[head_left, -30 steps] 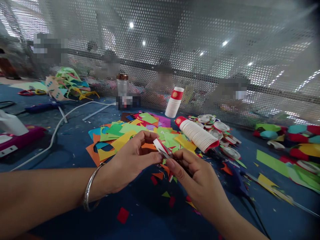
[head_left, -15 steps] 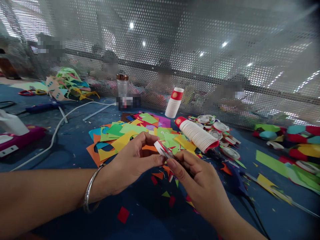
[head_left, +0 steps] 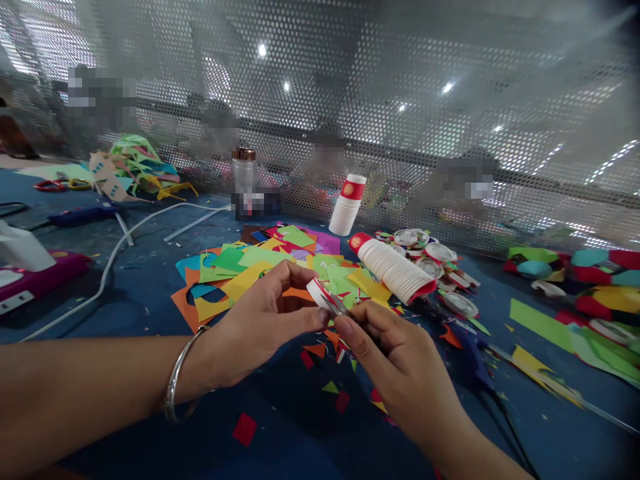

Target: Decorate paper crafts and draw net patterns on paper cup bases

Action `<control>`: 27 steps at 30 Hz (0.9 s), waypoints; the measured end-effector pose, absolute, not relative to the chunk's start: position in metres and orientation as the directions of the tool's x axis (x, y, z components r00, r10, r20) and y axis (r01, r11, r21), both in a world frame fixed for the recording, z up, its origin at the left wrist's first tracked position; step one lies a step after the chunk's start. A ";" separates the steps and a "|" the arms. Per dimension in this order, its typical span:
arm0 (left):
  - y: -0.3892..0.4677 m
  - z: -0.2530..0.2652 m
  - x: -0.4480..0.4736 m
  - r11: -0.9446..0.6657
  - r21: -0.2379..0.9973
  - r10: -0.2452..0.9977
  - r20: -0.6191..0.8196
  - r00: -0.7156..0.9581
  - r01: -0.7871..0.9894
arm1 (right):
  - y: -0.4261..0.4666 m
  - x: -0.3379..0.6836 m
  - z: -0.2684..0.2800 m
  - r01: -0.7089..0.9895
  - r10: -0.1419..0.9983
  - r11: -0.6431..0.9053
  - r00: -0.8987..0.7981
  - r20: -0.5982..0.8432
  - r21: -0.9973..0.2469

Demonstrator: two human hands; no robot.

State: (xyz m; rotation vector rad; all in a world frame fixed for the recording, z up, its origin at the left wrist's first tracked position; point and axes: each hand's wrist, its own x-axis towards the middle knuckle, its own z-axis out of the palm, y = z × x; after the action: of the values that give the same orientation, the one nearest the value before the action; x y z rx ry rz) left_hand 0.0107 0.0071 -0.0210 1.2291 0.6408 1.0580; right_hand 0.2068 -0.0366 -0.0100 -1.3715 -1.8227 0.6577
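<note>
Between its thumb and fingers, my left hand pinches a small white and red paper cup piece, shaped like a shallow ring. My right hand grips a small pair of scissors, its metal blades lying against the right edge of that piece. The scissors' handles are mostly covered by my right fingers. Both hands are raised above a pile of coloured paper offcuts. Small paper scraps lie on the blue tabletop below.
One stack of paper cups stands behind; another cup stack lies on its side. Cut cup bases are heaped nearby. To the right rests a blue glue gun. A purple power strip and white cable are at left.
The scissors' blades look closer together at the edge of the cup piece. Both hands have stayed almost in place.
</note>
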 end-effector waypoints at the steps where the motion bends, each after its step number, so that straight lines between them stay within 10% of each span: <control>1: 0.007 -0.021 0.011 -0.013 0.956 0.901 0.139 0.411 -0.295 | -0.036 0.207 -0.010 0.574 0.953 0.299 -0.146 0.264 -0.762; 27: 0.007 -0.016 0.011 0.024 0.946 0.895 0.125 0.429 -0.324 | -0.039 0.205 -0.005 0.583 0.943 0.322 -0.130 0.305 -0.746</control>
State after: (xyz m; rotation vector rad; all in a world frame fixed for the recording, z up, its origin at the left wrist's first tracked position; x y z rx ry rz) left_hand 0.0108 0.0072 -0.0156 1.1887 0.6135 1.0406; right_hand 0.2045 -0.0389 -0.0053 -1.3584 -1.8188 0.5921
